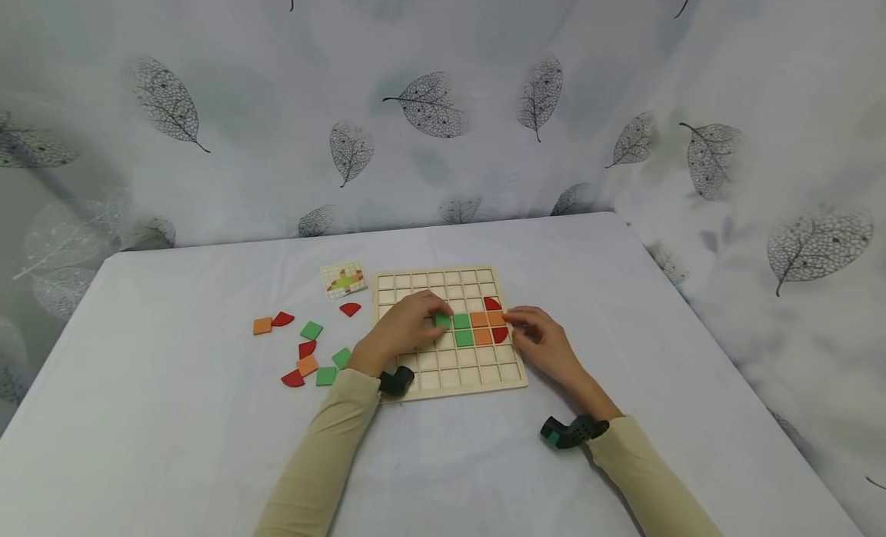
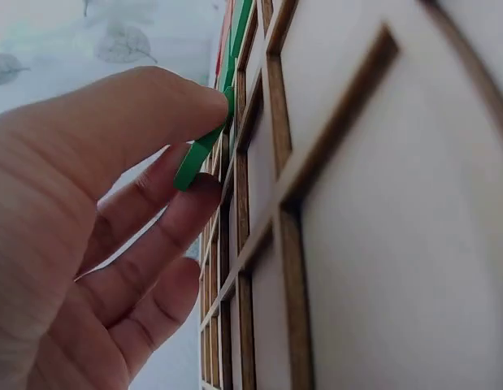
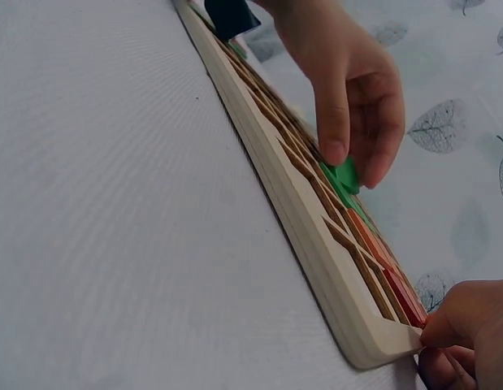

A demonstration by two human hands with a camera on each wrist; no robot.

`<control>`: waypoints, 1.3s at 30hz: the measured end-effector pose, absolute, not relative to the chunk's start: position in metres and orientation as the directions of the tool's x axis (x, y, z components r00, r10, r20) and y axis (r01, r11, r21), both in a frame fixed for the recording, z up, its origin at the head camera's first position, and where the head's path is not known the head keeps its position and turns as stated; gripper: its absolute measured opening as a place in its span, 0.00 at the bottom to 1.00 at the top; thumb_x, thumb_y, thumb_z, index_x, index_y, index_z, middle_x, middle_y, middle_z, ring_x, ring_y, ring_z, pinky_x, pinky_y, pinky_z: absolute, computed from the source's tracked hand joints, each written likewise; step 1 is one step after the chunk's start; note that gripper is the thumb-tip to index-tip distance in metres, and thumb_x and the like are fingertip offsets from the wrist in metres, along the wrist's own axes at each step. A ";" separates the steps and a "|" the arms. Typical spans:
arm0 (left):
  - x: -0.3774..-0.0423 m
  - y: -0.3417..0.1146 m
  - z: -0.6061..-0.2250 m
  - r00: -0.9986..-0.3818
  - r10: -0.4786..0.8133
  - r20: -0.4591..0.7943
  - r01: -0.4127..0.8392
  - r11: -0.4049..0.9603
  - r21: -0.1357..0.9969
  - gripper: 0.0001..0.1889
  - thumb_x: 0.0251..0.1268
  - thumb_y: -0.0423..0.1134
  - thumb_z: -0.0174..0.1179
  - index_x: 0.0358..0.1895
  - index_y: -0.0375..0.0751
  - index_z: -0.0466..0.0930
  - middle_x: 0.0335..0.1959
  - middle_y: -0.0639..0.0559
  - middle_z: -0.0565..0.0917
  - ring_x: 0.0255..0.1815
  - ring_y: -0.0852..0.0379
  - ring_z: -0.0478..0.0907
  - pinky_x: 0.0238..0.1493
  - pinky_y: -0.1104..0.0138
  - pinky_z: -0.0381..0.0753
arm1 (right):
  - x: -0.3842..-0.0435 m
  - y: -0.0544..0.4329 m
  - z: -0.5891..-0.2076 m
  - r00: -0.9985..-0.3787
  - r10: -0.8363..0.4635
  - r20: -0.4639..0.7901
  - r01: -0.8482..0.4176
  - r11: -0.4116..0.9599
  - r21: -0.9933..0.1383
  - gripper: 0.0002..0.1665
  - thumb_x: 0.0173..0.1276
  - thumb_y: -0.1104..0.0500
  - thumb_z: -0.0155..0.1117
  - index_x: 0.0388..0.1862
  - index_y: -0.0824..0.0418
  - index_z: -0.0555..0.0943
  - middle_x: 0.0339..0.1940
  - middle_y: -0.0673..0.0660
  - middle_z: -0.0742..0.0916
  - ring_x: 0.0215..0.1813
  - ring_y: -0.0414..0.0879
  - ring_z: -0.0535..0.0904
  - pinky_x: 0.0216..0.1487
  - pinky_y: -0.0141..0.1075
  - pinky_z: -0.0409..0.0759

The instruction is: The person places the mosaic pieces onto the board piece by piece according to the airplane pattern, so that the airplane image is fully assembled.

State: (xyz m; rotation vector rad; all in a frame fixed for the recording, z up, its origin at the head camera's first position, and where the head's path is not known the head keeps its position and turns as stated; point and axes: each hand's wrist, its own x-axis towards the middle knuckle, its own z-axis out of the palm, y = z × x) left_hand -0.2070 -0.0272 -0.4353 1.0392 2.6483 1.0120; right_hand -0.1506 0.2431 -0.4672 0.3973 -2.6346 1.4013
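A wooden grid board (image 1: 450, 379) with square cells lies on the table. Over its middle my left hand (image 1: 407, 325) pinches a green square tile (image 2: 198, 158) between thumb and fingers, tilted against the grid in the left wrist view. Right of it are green tiles (image 1: 463, 338), orange tiles (image 1: 482, 336) and red quarter-round tiles (image 1: 500, 335) set in cells. My right hand (image 1: 548, 346) holds the board's right edge, its fingers bent and fingertips right at the rim beside the orange and red tiles.
Left of the board lie loose red quarter-rounds (image 1: 293, 378), orange squares (image 1: 262, 326) and green squares (image 1: 311, 331). A small pattern card (image 1: 343, 280) sits by the board's far left corner. A leaf-print curtain (image 1: 429, 168) hangs behind the white-covered table (image 1: 173, 445).
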 end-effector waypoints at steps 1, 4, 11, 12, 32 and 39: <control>-0.207 -0.028 -0.436 -0.755 0.644 0.127 0.565 0.538 0.626 0.11 0.63 0.34 0.64 0.48 0.39 0.83 0.47 0.49 0.82 0.46 0.55 0.77 0.52 0.63 0.76 | -0.151 0.243 -0.468 -0.957 -0.170 0.235 -0.290 0.531 -0.796 0.18 0.66 0.72 0.59 0.56 0.70 0.80 0.57 0.65 0.80 0.54 0.57 0.78 0.49 0.31 0.77; -0.208 -0.029 -0.438 -0.749 0.646 0.143 0.578 0.533 0.618 0.10 0.62 0.34 0.65 0.46 0.38 0.84 0.45 0.49 0.84 0.46 0.54 0.77 0.53 0.62 0.76 | -0.151 0.243 -0.468 -0.957 -0.172 0.232 -0.289 0.535 -0.794 0.18 0.66 0.72 0.59 0.55 0.69 0.80 0.57 0.64 0.80 0.54 0.55 0.78 0.49 0.29 0.76; -0.208 -0.034 -0.436 -0.731 0.662 0.166 0.594 0.497 0.633 0.07 0.63 0.33 0.64 0.42 0.37 0.84 0.42 0.48 0.85 0.46 0.51 0.78 0.54 0.59 0.75 | -0.151 0.241 -0.467 -0.959 -0.171 0.227 -0.283 0.531 -0.798 0.19 0.66 0.71 0.59 0.55 0.69 0.80 0.58 0.63 0.80 0.55 0.55 0.78 0.49 0.25 0.75; -0.208 -0.034 -0.435 -0.730 0.664 0.164 0.591 0.492 0.639 0.07 0.63 0.32 0.64 0.42 0.37 0.85 0.42 0.48 0.85 0.46 0.51 0.78 0.54 0.59 0.75 | -0.151 0.241 -0.466 -0.958 -0.173 0.230 -0.287 0.529 -0.799 0.19 0.65 0.71 0.59 0.55 0.69 0.80 0.58 0.63 0.80 0.55 0.55 0.78 0.49 0.25 0.75; -0.208 -0.036 -0.430 -0.724 0.676 0.138 0.578 0.486 0.656 0.08 0.65 0.30 0.60 0.45 0.36 0.85 0.45 0.47 0.83 0.48 0.50 0.78 0.54 0.60 0.76 | -0.151 0.241 -0.465 -0.958 -0.168 0.234 -0.288 0.527 -0.800 0.18 0.65 0.72 0.59 0.55 0.69 0.81 0.57 0.64 0.80 0.54 0.55 0.78 0.48 0.24 0.74; -0.204 -0.038 -0.431 -0.716 0.685 0.136 0.583 0.478 0.657 0.09 0.64 0.30 0.61 0.45 0.35 0.84 0.46 0.47 0.83 0.49 0.50 0.78 0.56 0.60 0.75 | -0.150 0.241 -0.466 -0.962 -0.158 0.222 -0.272 0.536 -0.799 0.19 0.65 0.71 0.59 0.55 0.69 0.81 0.57 0.63 0.80 0.54 0.55 0.77 0.49 0.25 0.74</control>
